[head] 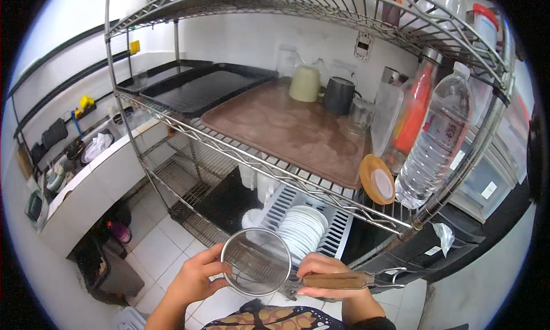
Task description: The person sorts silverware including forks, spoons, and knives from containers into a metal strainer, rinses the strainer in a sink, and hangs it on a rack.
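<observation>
A round fine-mesh metal strainer (257,261) with a wooden handle (337,281) is held level in front of my body. My left hand (200,272) pinches the left side of its rim between fingers and thumb. The near end of the handle, beside the mesh bowl, lies in my right hand (323,272); the handle points right and ends in a metal loop. Beyond the strainer, a white dish rack (343,233) holds a row of white plates (303,229) on the lower shelf.
A wire shelving unit (258,162) bears a brown tray (279,128), black trays (206,87), a green cup (305,84), a dark mug (338,95), a glass (361,115) and a water bottle (438,136). At left are a tiled counter (99,175) and a dark bin (116,265).
</observation>
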{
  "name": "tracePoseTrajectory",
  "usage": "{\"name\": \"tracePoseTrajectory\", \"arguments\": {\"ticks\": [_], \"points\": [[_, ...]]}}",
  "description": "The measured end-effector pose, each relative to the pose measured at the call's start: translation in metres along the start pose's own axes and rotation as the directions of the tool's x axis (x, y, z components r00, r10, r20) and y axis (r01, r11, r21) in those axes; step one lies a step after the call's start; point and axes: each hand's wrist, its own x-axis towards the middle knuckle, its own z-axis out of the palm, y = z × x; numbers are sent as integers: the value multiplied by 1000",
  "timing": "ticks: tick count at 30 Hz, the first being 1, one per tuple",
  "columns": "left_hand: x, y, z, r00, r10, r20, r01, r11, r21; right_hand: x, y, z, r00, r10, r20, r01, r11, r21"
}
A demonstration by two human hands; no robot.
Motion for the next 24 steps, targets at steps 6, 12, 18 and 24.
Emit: {"name": "tracePoseTrajectory", "arguments": {"ticks": [6,12,18,24], "points": [[14,-33,8,999,-35,-1,35,996,-81,17,12,-11,999,39,-11,-39,999,-7],[37,-45,3,993,100,58,-94,991,-99,10,9,-3,972,115,-206,-116,993,6],[54,-44,-7,976,173,130,-152,976,-153,2,-4,14,881,122,-458,-127,992,19],[52,-61,-2,941,292,173,-263,950,-168,-6,-22,41,747,157,-645,-183,983,27]]}}
